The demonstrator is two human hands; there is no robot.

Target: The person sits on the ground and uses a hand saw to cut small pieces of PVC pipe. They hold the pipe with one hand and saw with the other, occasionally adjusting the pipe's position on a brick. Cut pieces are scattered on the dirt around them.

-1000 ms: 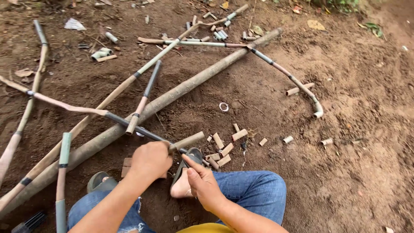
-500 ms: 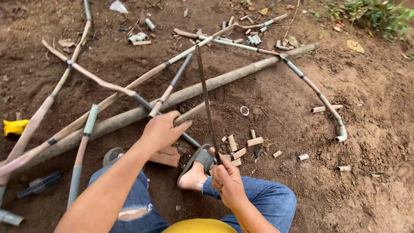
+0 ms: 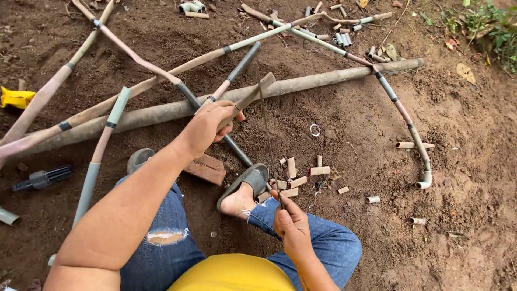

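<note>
Slipping of the thin saw blade (image 3: 267, 141) toward the sandalled foot (image 3: 243, 189) could be caused by its flexing, since it is pinched low by the right hand (image 3: 291, 226) while the short pipe piece (image 3: 249, 96) at frame centre is gripped by the left hand (image 3: 207, 126).

Tan and grey pipes (image 3: 301, 83) cross reddish-brown soil (image 3: 458, 140). Faded blue, torn jeans (image 3: 161, 226) meet a yellow shirt (image 3: 234, 275) and a grey sandal (image 3: 245, 180). A yellow scrap (image 3: 15, 98) lies left.
</note>
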